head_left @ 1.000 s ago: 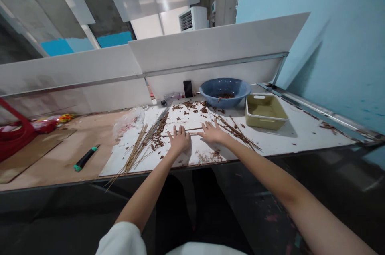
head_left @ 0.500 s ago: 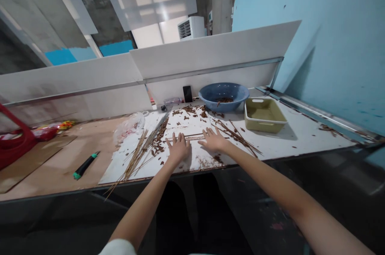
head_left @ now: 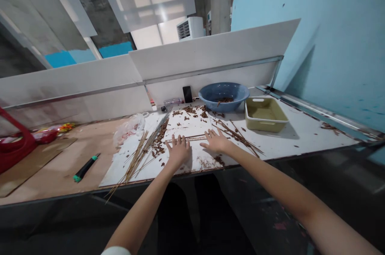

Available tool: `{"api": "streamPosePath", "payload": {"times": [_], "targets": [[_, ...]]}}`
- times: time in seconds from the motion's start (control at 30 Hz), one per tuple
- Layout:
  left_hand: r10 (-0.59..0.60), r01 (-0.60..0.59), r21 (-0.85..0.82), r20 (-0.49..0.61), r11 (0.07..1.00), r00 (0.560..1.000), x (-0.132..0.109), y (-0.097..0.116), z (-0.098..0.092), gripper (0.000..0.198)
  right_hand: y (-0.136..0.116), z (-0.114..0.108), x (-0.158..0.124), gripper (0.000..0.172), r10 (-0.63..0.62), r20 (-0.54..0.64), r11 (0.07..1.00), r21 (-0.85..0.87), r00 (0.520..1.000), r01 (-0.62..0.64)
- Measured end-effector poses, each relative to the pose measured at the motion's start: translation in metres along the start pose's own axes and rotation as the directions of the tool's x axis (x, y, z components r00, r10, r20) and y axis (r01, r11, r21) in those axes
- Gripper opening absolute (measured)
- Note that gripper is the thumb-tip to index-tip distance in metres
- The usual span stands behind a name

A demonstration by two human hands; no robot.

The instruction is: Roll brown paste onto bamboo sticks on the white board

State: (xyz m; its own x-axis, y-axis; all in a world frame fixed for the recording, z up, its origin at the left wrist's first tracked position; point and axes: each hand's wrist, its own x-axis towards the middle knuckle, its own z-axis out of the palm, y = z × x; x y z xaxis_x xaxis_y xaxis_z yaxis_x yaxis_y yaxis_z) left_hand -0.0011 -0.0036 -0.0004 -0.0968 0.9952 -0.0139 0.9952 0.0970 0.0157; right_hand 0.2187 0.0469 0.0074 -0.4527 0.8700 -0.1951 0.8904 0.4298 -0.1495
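Note:
Both my hands lie palm down on the white board (head_left: pixel 192 122) with fingers spread. Under the fingers of my left hand (head_left: pixel 178 151) and my right hand (head_left: pixel 215 142) runs a thin brown stick (head_left: pixel 195 138), lying crosswise between them. Left of my left hand is a bundle of thin sticks (head_left: pixel 136 158), some poking past the table edge. Beside my right hand lie several darker brown-coated sticks (head_left: pixel 240 138). Brown crumbly bits (head_left: pixel 161 134) are scattered around the bundle and at the back of the board.
A blue basin (head_left: pixel 224 96) with brown pieces inside stands at the back, beside an olive green bin (head_left: pixel 266 116). A phone (head_left: pixel 187 94) leans on the back panel. Leftward lie a plastic bag (head_left: pixel 130 126), a black-green tool (head_left: pixel 86 168) and a red object (head_left: pixel 18 142).
My right hand has shifted very slightly to the right and up. The left hand stays nearly in place, and the stick remains under the fingers.

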Motion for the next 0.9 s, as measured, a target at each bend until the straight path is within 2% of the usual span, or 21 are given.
{"api": "streamPosePath", "payload": {"times": [0.1,0.23,0.47,0.67,0.9], "targets": [[-0.034,0.034,0.001,0.014,0.999,0.999,0.006,0.004,-0.007,0.071,-0.001,-0.003,0.004,0.107,0.023,0.018,1.000,0.003,1.000,-0.023],[-0.062,0.061,-0.026,-0.015,0.998,0.998,0.017,0.014,-0.018,0.072,-0.003,-0.015,0.016,0.100,0.083,0.006,0.996,0.008,0.997,-0.083],[-0.007,0.009,0.024,-0.062,1.000,0.998,-0.004,-0.005,-0.003,0.071,0.000,0.010,-0.011,0.107,0.048,-0.061,0.999,0.008,0.997,-0.048],[-0.067,0.067,-0.035,-0.006,0.997,0.998,0.005,-0.001,-0.015,0.072,0.003,-0.004,-0.001,0.096,0.109,-0.023,0.994,0.024,0.994,-0.109],[-0.013,0.014,0.009,-0.059,1.000,0.998,-0.009,-0.009,-0.001,0.072,0.006,0.007,-0.022,0.100,0.054,-0.018,0.998,0.019,0.998,-0.053]]}}
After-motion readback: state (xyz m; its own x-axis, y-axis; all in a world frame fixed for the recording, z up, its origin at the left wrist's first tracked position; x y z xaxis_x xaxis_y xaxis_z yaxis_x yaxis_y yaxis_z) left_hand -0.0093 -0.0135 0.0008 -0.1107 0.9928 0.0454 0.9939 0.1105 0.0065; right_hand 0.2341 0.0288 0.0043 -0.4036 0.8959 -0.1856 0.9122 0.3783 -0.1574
